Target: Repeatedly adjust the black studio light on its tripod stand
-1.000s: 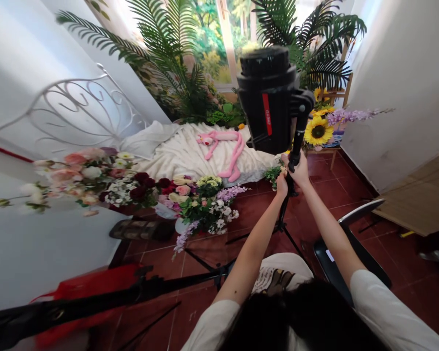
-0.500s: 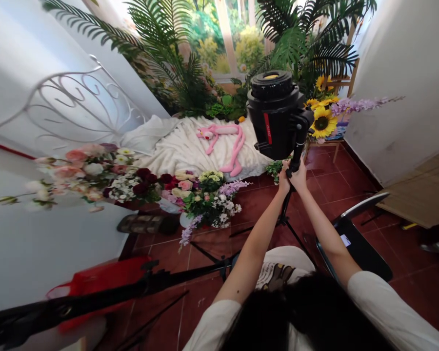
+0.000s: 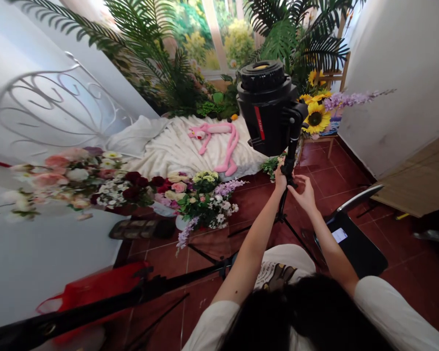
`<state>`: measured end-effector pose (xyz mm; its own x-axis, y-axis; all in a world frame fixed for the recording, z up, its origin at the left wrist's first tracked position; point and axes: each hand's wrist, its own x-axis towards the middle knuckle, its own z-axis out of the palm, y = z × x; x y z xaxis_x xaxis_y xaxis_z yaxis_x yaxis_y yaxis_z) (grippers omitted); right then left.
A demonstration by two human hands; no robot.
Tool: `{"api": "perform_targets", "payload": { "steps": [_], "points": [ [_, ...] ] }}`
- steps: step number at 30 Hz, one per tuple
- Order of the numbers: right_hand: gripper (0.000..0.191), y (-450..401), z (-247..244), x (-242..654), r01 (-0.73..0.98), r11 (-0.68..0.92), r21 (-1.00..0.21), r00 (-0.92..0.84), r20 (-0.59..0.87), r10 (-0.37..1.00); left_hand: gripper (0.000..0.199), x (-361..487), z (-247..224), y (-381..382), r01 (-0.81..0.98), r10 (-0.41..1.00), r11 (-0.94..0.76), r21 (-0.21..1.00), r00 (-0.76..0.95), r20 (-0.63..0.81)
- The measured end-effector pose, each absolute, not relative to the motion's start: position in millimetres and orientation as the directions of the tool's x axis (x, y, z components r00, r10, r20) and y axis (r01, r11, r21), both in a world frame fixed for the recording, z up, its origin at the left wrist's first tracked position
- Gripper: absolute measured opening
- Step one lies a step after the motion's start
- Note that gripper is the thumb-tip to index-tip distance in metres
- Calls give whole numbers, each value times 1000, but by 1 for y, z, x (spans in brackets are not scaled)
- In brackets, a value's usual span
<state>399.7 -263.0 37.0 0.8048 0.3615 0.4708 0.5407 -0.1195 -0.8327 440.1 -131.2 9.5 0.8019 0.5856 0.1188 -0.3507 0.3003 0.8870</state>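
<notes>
A black studio light (image 3: 265, 109) with a red label is mounted on a black stand (image 3: 283, 202). My left hand (image 3: 281, 180) is wrapped round the stand's pole just below the light. Beside it on the right, my right hand (image 3: 304, 194) has its thumb and fingers curved apart close to the pole's clamp (image 3: 289, 168). The thumb tip is at a small black part there; whether it presses on it is too small to tell.
A pink plush toy (image 3: 229, 146) lies on a white fur blanket (image 3: 168, 151). Flowers (image 3: 205, 200) line its front. A black chair (image 3: 362, 248) stands right, with sunflowers (image 3: 316, 117) behind. Another black pole (image 3: 113, 297) crosses the lower left, before a red bag (image 3: 95, 287).
My right hand has come away from the pole a little to the right, and its fingers have spread. My left hand stays on the pole. The whole view has shifted slightly.
</notes>
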Motion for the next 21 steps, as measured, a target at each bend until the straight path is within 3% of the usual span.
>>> {"api": "perform_targets", "payload": {
  "steps": [5,9,12,14,17,19,21],
  "points": [
    [40,-267,19,387,521,-216,-826,833,436,342,54,440,14,-133,-343,562,321,883,819,114],
    [36,-259,19,380,322,-121,-939,936,296,188,58,438,17,-134,-308,551,338,889,831,79],
    [35,-249,20,384,88,37,-995,988,92,121,55,437,18,-134,-303,566,315,899,821,78],
    [29,-245,22,390,-138,202,-970,983,-110,145,55,436,19,-134,-307,574,299,903,814,87],
    [20,-245,25,403,-432,367,-824,893,-336,299,56,436,20,-134,-309,554,306,901,827,96],
    [22,-250,27,408,-487,382,-785,858,-351,374,57,436,21,-134,-312,538,317,896,837,101],
    [21,-256,27,407,-389,321,-864,899,-279,338,58,436,21,-134,-313,540,317,895,836,101]
  ]
}}
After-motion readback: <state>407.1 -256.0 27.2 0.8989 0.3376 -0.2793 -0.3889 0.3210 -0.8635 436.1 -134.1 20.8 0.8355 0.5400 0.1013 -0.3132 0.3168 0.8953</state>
